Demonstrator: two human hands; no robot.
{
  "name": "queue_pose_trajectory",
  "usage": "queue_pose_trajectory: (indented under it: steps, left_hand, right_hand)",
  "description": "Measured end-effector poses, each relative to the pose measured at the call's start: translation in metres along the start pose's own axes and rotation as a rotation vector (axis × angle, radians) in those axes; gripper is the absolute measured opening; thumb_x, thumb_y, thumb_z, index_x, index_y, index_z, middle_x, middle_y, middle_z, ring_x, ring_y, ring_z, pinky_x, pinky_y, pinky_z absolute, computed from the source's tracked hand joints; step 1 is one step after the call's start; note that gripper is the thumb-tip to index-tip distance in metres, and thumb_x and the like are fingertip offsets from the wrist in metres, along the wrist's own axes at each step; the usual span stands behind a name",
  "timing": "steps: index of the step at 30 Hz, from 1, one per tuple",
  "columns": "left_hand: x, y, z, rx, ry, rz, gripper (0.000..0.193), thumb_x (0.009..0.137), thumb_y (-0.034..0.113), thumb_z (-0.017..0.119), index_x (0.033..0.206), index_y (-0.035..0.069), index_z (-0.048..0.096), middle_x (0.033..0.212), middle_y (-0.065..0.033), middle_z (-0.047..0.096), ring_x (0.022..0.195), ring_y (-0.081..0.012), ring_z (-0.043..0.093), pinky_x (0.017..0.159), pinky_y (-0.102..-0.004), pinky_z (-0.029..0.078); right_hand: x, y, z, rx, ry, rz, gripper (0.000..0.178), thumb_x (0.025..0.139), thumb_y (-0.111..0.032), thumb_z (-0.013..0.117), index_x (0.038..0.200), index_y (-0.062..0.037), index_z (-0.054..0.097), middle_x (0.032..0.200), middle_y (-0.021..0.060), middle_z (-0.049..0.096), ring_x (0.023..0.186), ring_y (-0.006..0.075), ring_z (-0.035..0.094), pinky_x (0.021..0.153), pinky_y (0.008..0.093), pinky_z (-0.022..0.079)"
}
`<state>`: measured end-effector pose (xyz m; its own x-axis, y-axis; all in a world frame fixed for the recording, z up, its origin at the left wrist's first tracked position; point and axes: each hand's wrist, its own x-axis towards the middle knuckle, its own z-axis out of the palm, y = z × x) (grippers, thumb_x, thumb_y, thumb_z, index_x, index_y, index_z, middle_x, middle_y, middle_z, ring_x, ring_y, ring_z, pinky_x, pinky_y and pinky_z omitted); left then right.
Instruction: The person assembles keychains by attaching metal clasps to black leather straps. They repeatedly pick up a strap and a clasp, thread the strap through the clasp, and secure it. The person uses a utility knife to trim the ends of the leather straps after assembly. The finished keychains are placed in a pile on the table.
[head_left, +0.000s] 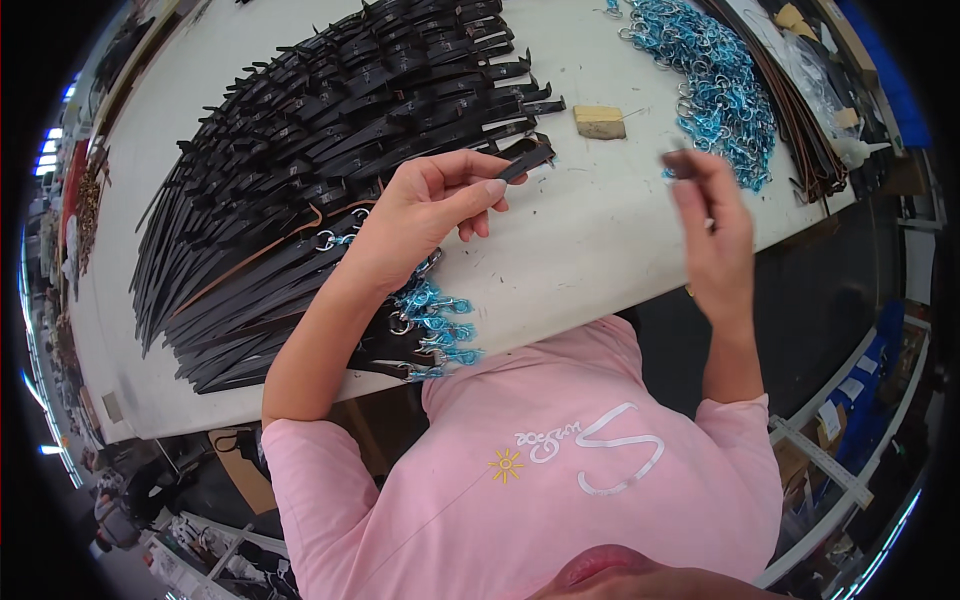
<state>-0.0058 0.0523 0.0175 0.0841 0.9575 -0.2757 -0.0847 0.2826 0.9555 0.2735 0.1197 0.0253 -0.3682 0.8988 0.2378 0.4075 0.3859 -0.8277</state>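
Note:
My left hand (432, 207) is closed in a pinch on the end of a black strap (527, 162), which looks like leather, above the white table. Raised to the right, my right hand (716, 232) is blurred by motion. Its thumb and fingers are closed on a small dark brown piece (681, 163) whose kind I cannot make out. Many black straps (350, 110) lie fanned in overlapping rows beyond my left hand. Under my left forearm, more straps end in metal clasps (432, 310) partly wrapped in blue film.
A heap of metal rings and clasps (715, 85) in blue film lies at the far right. A small yellow and grey block (600, 122) sits between it and the straps. Long brown straps (800, 125) run along the right edge of the white table (570, 250).

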Motion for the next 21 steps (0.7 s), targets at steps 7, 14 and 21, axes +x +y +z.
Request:
queue_pose_trajectory:
  steps: [7,14,21]
  left_hand:
    - [-0.003,0.002,0.004,-0.035,0.019,0.029,0.028,0.095,0.01,0.066,0.121,-0.002,0.068,0.088,-0.0054,0.07,0.071,-0.0066,0.061,0.061,-0.0206,0.047]
    - [-0.004,-0.007,0.003,-0.09,0.059,0.03,0.028,0.095,0.009,0.066,0.121,-0.001,0.068,0.088,-0.0058,0.071,0.071,-0.0069,0.061,0.063,-0.021,0.047]
    - [-0.002,-0.012,0.003,-0.125,0.065,0.028,0.027,0.096,0.009,0.066,0.121,-0.001,0.069,0.089,-0.0039,0.071,0.073,-0.0056,0.061,0.066,-0.0199,0.047]
  right_hand:
    - [0.007,-0.017,0.061,-0.128,-0.217,-0.191,0.02,0.097,-0.016,0.064,0.109,-0.0015,0.056,0.078,0.0156,0.066,0.065,0.0341,0.065,0.056,0.0394,0.049]
    - [0.008,-0.012,0.066,-0.19,-0.261,-0.193,0.02,0.099,-0.018,0.061,0.108,-0.0019,0.053,0.075,0.0155,0.065,0.063,0.0354,0.065,0.054,0.0418,0.048]
    - [0.01,-0.011,0.069,-0.273,-0.285,-0.233,0.019,0.1,-0.019,0.059,0.105,-0.002,0.051,0.076,0.0177,0.065,0.066,0.0372,0.065,0.055,0.0445,0.048]
